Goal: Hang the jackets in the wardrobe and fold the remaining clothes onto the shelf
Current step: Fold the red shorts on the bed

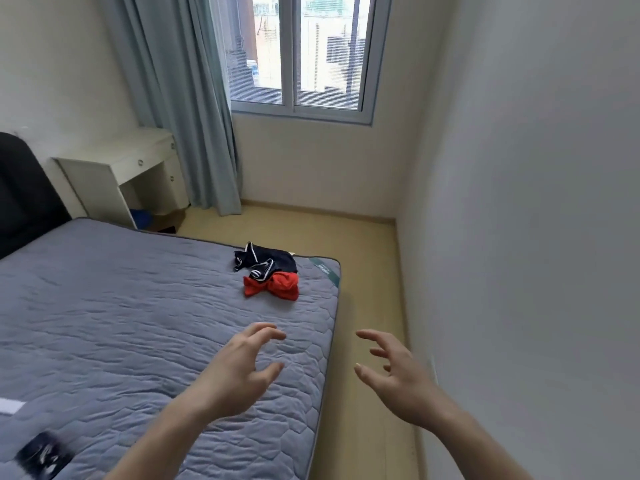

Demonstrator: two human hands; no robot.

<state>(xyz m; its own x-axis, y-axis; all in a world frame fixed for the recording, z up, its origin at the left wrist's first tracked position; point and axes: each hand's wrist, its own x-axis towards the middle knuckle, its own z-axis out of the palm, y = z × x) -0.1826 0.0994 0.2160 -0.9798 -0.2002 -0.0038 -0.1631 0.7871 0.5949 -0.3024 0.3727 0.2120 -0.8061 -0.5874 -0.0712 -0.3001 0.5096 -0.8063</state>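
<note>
Both hands spread, holding nothing.
Left hand (239,372) and right hand (398,372) hover; clothes (270,271) lie beyond on the mattress (104,306).

Left hand (239,372) and right hand (398,372) reach forward, fingers spread, holding nothing.

Not much to report from my end on the body itself: the left hand (239,372) and right hand (398,379) are both bare, no gloves, rings or watch that I can spot, and both forearms are uncovered too, no sleeves showing anywhere in view.
</note>
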